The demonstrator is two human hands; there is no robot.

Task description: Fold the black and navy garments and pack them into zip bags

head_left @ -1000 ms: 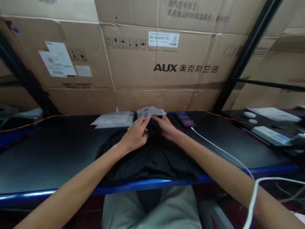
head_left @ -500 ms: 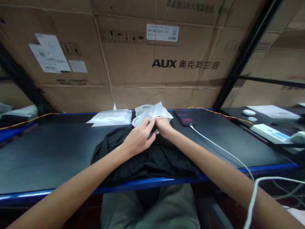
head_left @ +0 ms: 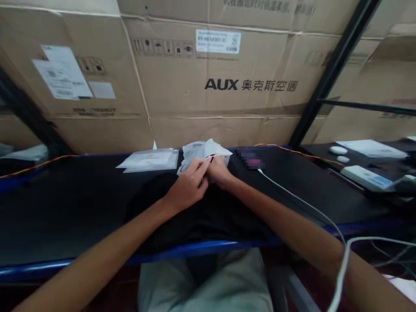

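Observation:
My left hand (head_left: 190, 184) and my right hand (head_left: 220, 171) meet at the near edge of a crumpled white plastic bag (head_left: 195, 152). The fingers of my left hand are bent and pressed on the bag's edge. My right hand is closed on the same edge, its fingertips partly hidden by the bag. A small dark strip shows between the fingertips. Under my wrists a black cloth (head_left: 208, 216) lies spread to the table's front edge.
Flat white bags (head_left: 151, 159) lie left of my hands. To the right, a dark phone (head_left: 250, 158) has a white cable (head_left: 299, 197) running under my right forearm. A cardboard box (head_left: 169, 99) stands behind the black table (head_left: 65, 208). Black shelf posts (head_left: 331, 71) flank it.
Both hands have shifted slightly, and my left fingers have come closer to the right ones at the bag's edge. The bag's top has folded over a little. The picture is darker.

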